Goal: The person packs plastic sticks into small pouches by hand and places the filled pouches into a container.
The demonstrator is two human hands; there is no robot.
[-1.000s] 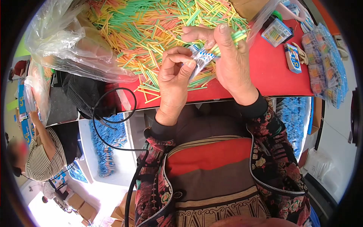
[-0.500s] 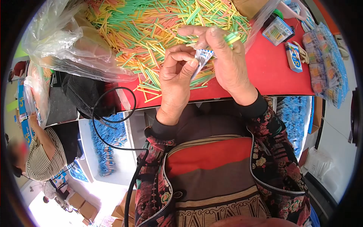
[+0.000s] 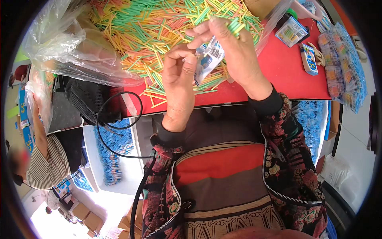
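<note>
Above the frame's centre, the packet (image 3: 210, 59) tilts between two hands; the right hand (image 3: 240, 57) clasps some sticks (image 3: 236, 27) and touches it; the left hand (image 3: 178, 81) curls beside its left edge, grip unclear; a pile (image 3: 139, 38) fills the top.

The packet (image 3: 213, 58) is small and flexible, with white and blue printing and a barcode on its visible face. It is raised between the left hand (image 3: 178, 71) and the right hand (image 3: 240, 57), tilted with its upper end toward the right hand. The sticks (image 3: 237, 27), slim, green and yellow, are bundled in the right hand, ends protruding.
</note>
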